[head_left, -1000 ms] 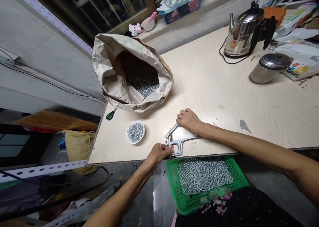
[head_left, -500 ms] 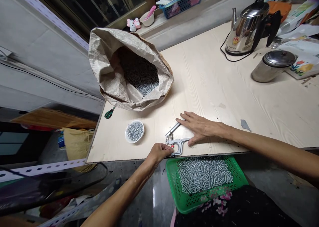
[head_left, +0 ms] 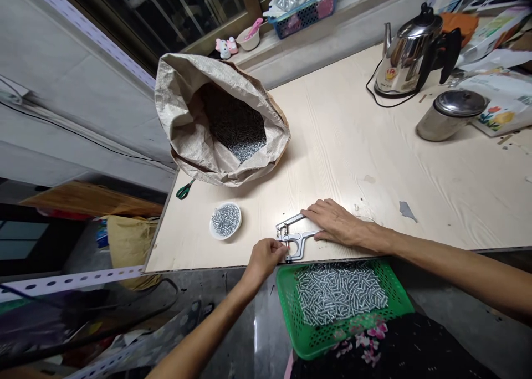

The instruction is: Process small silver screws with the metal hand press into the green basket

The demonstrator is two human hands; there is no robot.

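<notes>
Grey metal snap pliers [head_left: 296,237] lie on the table close to its front edge, with their jaw end toward the left. My right hand [head_left: 332,221] is wrapped round the two handles, which are partly squeezed together. At the jaws, my left hand [head_left: 268,254] pinches with thumb and fingertips. Whatever sits between those fingertips is too small and covered to make out. A bit of red shows beside them in the jaw. To the left stands a white bowl [head_left: 225,220] of small silvery screw-like pieces. Below the table edge, a green basket [head_left: 286,307] holds many more of them.
A large woven sack [head_left: 178,91] stands open at the back left with metal pieces inside. Green-handled scissors [head_left: 183,191] lie at the left edge. A kettle [head_left: 409,57] and a lidded metal cup [head_left: 451,116] stand at the right. A grey scrap [head_left: 407,211] lies beyond my right forearm.
My right hand has gone from flat and spread to closed round the handles, and the upper handle has come down toward the lower one. The left hand stays at the jaws.
</notes>
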